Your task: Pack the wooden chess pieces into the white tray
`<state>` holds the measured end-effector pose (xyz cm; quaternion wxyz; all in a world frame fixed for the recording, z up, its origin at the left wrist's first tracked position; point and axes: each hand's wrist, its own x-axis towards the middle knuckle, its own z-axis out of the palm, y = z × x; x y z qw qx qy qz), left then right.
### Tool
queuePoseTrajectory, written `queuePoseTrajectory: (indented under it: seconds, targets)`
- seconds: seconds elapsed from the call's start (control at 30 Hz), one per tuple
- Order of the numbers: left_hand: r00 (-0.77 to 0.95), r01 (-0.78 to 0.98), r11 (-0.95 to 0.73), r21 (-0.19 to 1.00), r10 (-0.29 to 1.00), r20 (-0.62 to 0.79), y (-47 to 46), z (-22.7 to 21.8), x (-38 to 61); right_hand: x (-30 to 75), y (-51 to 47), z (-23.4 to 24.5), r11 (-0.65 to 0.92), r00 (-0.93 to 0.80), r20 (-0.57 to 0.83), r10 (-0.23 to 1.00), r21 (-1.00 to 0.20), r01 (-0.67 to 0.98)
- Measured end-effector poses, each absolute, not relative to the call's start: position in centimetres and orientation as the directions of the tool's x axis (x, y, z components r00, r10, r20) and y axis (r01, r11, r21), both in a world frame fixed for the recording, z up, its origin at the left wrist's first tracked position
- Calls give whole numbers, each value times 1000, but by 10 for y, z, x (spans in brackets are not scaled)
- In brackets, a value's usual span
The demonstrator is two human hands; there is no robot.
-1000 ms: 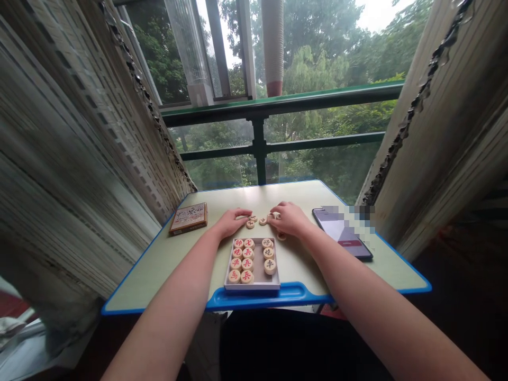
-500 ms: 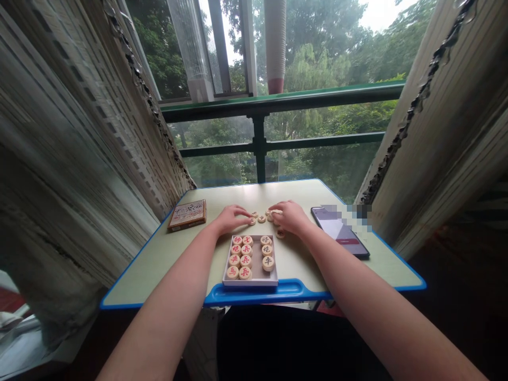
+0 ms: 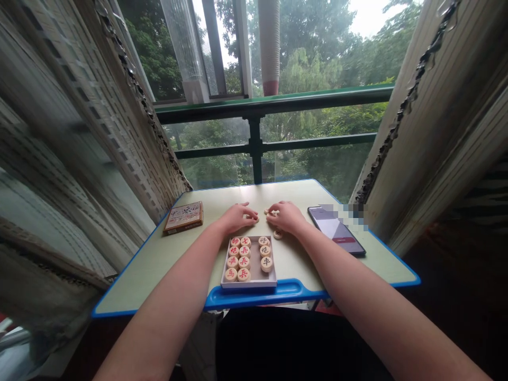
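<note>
My left hand [image 3: 236,216] is closed over wooden xiangqi pieces [image 3: 257,218] behind the box, its fingers covering most of them. Facing it, my right hand [image 3: 286,215] has bent fingers closed around more xiangqi pieces, largely hidden under them. One loose piece [image 3: 266,211] shows just beyond its fingertips, and another piece [image 3: 278,234] lies below the palm. In front of both hands stands a shallow white box [image 3: 256,283]. Pieces with red characters [image 3: 244,262] fill two columns at its left; black-character pieces [image 3: 265,251] line its right side, with bare floor between them.
A patterned box lid [image 3: 183,217] lies at the table's left. On the right a phone [image 3: 336,230] rests flat. The pale table [image 3: 146,275] has a blue rim and front groove. Behind it are a green railing [image 3: 278,103] and window, with curtains on both sides.
The piece that lay between my hands is now at my left fingertips. My right fingers have curled in more tightly around their pieces. The view has shifted slightly.
</note>
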<state>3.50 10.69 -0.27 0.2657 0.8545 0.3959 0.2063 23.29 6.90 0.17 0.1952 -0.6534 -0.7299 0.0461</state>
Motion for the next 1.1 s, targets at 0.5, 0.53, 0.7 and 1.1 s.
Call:
queuePoseTrajectory:
  seconds: [0.5, 0.53, 0.7, 1.1]
  targets:
    - [556, 629, -608, 484, 787, 267, 105, 6, 32, 230, 77, -5, 143, -93, 233, 968, -212, 967]
    - [558, 634, -607, 479, 788, 260, 106, 5, 31, 231, 77, -6, 124, -70, 243, 968, -216, 969]
    - [570, 648, -599, 470, 791, 221, 105, 1, 31, 232, 80, -10, 35, 58, 303, 951, -294, 955]
    - [571, 620, -628, 470, 772, 278, 108, -8, 31, 237, 80, -3, 74, 1, 211, 977, -343, 937]
